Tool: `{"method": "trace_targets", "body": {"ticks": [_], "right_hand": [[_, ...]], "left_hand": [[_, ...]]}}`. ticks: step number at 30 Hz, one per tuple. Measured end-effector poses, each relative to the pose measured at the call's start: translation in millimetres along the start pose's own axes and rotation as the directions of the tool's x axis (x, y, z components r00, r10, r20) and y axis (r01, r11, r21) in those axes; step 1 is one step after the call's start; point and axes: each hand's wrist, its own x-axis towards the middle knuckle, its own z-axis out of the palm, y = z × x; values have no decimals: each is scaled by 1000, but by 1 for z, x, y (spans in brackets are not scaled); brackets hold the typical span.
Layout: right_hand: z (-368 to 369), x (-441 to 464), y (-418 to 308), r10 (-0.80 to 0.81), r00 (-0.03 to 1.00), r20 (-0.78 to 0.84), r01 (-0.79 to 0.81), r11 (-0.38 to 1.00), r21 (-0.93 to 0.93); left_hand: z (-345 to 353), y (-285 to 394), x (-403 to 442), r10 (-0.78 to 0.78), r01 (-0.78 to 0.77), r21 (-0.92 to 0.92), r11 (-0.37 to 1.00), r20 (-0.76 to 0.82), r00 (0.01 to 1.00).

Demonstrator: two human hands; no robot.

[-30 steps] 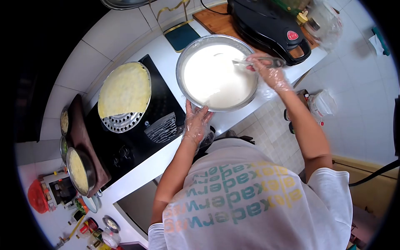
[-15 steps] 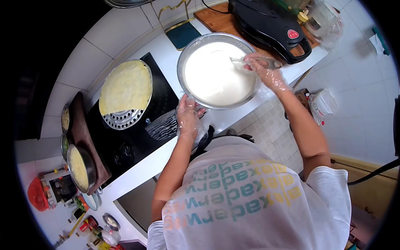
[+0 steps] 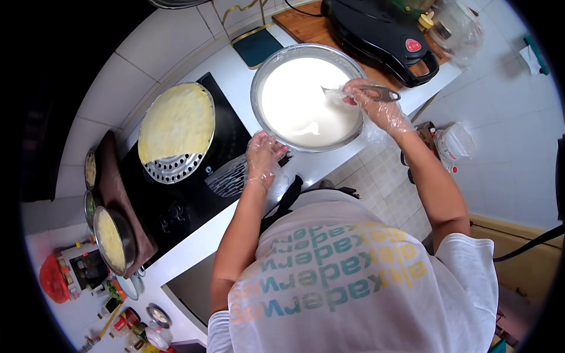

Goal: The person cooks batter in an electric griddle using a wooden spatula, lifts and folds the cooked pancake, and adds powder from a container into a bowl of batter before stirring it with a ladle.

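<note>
A wide metal bowl (image 3: pixel 257 112) of smooth white batter (image 3: pixel 300 100) stands on the counter. Clear plastic gloves cover both of my hands. Wrapped around the grey handle of a spoon-like utensil (image 3: pixel 385 93), my right hand (image 3: pixel 374 106) is over the bowl's right side. The utensil's far end dips into the batter, so its shape is hidden. At the bowl's near left edge, my left hand (image 3: pixel 265 156) has curled fingers against the rim. Left of the bowl, a pale yellow flat sheet (image 3: pixel 179 120) covers most of a perforated metal tray (image 3: pixel 176 169) on the black cooktop (image 3: pixel 226 132).
A black electric griddle (image 3: pixel 376 41) rests on a wooden board (image 3: pixel 300 23) behind the bowl. A dark green square (image 3: pixel 257 47) lies at the back. At far left, a metal bowl with pale yellow contents (image 3: pixel 110 238) stands beside a brown board (image 3: pixel 120 200). A plastic bag (image 3: pixel 453 141) is at right.
The utensil has shifted in the batter, its handle now tilted differently in my right hand. My left hand stays at the near left rim, its fingers slightly more curled.
</note>
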Motion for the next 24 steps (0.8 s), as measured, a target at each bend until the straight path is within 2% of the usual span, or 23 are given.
{"method": "trace_targets", "body": {"ticks": [1,2,5,9,13,14,17,18,21,24], "right_hand": [[3,-6,-7,44,999,18,-44,999,-4],[-3,-9,-4,-31,998,52,31,1000,-6],[-24,-9,-13,81,996,40,-81,997,-4],[-19,5,0,-95,988,-125,89,995,-49],[15,5,13,-335,942,15,336,942,-30],[17,-1,4,-246,967,73,256,938,-235],[18,-15,-10,-227,960,165,251,958,-137],[17,-19,-13,-249,956,153,277,940,-201],[16,-26,-19,-524,844,113,503,701,-505],[22,-14,-10,-708,704,60,540,478,-693]], "left_hand": [[1,-1,-1,-2,2,-13,1000,7,1000],[2,-2,-3,-6,6,-16,1000,5,1000],[6,-2,-8,-15,14,-26,1000,-4,1000],[9,-7,-10,-20,19,-44,999,-21,1000],[11,-4,-13,-20,19,-24,1000,-24,1000],[11,-5,-13,-14,14,-27,1000,-16,1000],[7,-7,-11,-12,12,-34,999,8,1000],[6,-7,-10,-18,18,-31,999,19,1000],[4,-10,-8,-30,31,-22,999,19,999],[4,-8,-11,-11,13,-66,998,26,1000]]}}
